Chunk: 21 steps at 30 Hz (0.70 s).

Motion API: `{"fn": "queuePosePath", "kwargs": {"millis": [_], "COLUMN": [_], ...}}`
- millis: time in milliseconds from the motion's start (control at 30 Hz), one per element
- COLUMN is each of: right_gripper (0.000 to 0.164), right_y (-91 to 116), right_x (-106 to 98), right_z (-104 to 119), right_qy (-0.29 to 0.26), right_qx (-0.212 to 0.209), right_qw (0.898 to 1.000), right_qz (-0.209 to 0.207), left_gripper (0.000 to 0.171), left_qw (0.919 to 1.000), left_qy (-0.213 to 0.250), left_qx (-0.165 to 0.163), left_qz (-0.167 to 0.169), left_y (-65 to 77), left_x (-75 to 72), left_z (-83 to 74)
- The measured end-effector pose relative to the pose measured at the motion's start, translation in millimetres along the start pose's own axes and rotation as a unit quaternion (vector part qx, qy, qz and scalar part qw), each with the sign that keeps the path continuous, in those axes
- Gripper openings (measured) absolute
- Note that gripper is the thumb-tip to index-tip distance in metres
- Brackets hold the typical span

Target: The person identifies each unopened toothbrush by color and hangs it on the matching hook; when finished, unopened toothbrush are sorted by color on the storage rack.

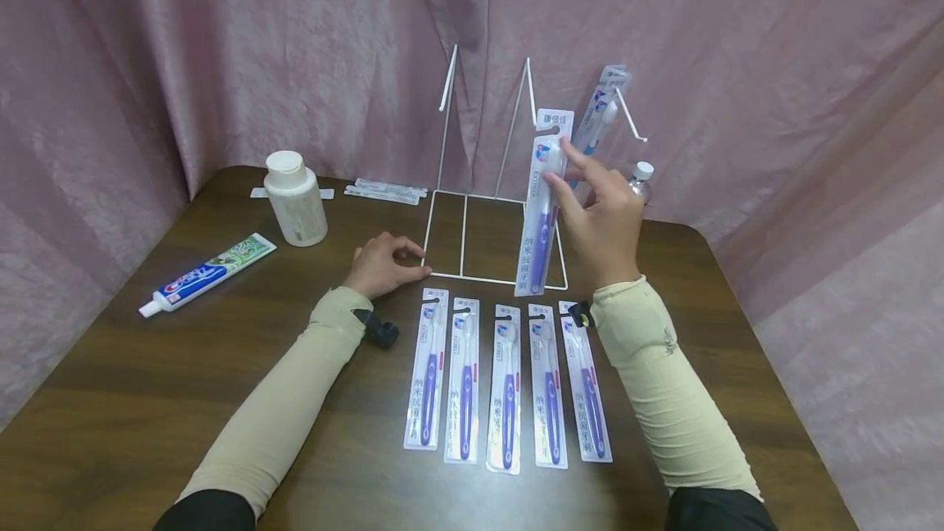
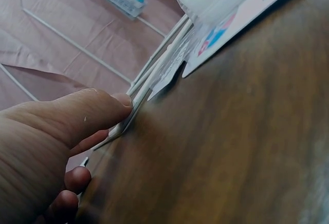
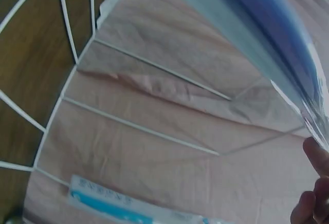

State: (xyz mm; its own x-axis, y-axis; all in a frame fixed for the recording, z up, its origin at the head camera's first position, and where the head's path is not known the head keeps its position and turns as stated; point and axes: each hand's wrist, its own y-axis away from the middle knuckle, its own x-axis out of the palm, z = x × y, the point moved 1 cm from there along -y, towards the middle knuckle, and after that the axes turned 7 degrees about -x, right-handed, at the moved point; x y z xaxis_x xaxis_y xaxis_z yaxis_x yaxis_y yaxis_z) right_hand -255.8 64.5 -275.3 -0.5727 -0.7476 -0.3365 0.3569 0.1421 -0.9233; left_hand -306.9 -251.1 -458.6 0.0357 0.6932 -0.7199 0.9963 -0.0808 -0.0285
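My right hand (image 1: 606, 218) pinches a packaged purple toothbrush (image 1: 536, 236) by its upper part, holding it nearly upright before the white wire display rack (image 1: 464, 238). At the rack's front left corner, my left hand (image 1: 387, 264) pinches the base wire; the left wrist view shows the thumb (image 2: 97, 108) on it. Packaged blue toothbrushes (image 1: 593, 123) hang from the rack's right hook, partly behind my right hand. The other two hooks carry nothing. Several more packaged purple toothbrushes (image 1: 504, 408) lie in a row in front of the rack.
A white bottle (image 1: 297, 201) and a toothpaste tube (image 1: 209, 273) are on the table's left. Flat clear-and-white packs (image 1: 386, 191) lie beside the rack. Behind its right side stands a small white-capped clear bottle (image 1: 642, 179). A pink curtain (image 1: 332, 47) hangs behind the table.
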Motion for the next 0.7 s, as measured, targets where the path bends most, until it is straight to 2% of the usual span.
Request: {"fn": "queuePosePath", "kwargs": {"millis": [167,333,533,700], "right_gripper": [0.038,0.039,0.039,0.04], "right_y": [0,-4,-12,-26], "right_x": [15,35,66,90], "right_z": [2,-3,-25,-47], "right_qy": [-0.001,0.014,0.051,0.06], "right_qx": [0.013,0.017,0.075,0.121], "right_qw": [1.0,1.0,0.996,0.99], "right_qz": [-0.007,0.004,0.019,0.033], "left_gripper": [0.04,0.041,0.04,0.038], "left_qw": [1.0,1.0,1.0,1.0], "left_qy": [-0.001,0.0,0.003,-0.001], "left_qx": [-0.001,-0.002,0.0,-0.001], "left_qz": [0.002,-0.001,-0.004,-0.004], "left_y": [2.0,1.6,0.4,1.4], "left_x": [-1.3,-0.7,1.6,-0.2], "left_z": [-2.1,1.4,2.8,2.3]}}
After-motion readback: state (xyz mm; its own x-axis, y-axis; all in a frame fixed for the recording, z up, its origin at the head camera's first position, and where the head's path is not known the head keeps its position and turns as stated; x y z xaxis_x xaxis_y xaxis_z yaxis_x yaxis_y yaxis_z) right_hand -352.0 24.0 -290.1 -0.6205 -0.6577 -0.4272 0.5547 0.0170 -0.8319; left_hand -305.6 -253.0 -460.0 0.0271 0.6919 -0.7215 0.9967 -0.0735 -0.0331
